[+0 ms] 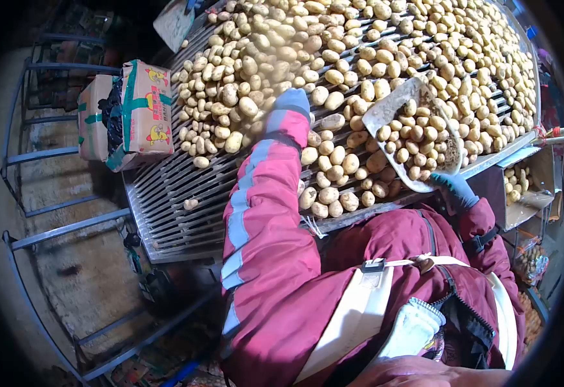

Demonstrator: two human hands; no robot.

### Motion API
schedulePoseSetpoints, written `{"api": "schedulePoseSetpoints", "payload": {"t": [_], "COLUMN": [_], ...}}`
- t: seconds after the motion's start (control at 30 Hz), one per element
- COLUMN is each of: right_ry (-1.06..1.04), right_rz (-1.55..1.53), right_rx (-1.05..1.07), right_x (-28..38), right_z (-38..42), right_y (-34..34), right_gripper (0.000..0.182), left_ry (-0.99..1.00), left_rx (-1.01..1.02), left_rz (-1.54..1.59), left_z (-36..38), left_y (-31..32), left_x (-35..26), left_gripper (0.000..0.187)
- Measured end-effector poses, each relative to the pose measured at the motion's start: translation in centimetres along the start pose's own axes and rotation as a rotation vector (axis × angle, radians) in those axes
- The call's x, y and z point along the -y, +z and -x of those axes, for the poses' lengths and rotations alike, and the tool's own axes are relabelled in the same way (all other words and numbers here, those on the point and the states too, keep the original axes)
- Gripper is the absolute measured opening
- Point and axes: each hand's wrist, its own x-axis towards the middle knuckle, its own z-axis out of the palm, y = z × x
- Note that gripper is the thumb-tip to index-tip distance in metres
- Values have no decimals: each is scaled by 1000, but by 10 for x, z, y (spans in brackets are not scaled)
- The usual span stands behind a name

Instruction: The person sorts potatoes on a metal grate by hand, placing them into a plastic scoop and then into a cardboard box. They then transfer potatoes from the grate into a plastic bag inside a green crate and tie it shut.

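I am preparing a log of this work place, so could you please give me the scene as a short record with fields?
Left hand: gloved, among the potatoes; its grip cannot be told
Right hand: gloved, holding the near edge of the pale scoop
Scoop load: a heap of potatoes
Surface: slatted metal table, potatoes spread over much of it
Left side: taped cardboard box at the table's edge
Right side: open box with some potatoes inside
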Motion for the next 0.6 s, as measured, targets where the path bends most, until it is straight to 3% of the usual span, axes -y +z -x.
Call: {"api": "schedulePoseSetpoints", "payload": {"t": [0.1,0.23,0.27,0.33,0.37,0.4,0.5,0.53,0.6], "right_ry": [-12,-84,-134,-211,-131,-127,-125,-130,-135], "right_rz": [-34,-124,-158,-222,-182,-170,-198,-237,-244], "right_rx": [58,47,71,91,128,137,130,116,132], "right_x": [-1,6,0,0,-25,-27,-5,8,8], "right_z": [-2,0,-6,-4,-24,-26,-8,2,2], "right_y": [5,10,9,20,-1,-6,9,17,16], "right_gripper": [31,48,47,43,42,41,37,35,42], "left_ry": [-37,-278,-225,-3,168,189,261,98,-18], "left_rx": [38,-4,-89,-95,-33,73,-301,-337,-481], "left_rz": [91,490,904,1326,1328,1254,1025,841,640], "left_z": [-20,2,3,33,53,65,43,30,4], "left_y": [28,6,20,18,-21,-32,-18,-23,-3], "left_x": [17,-1,-7,-42,-72,-90,-68,-44,1], "left_gripper": [27,33,34,38,40,43,41,38,32]}}
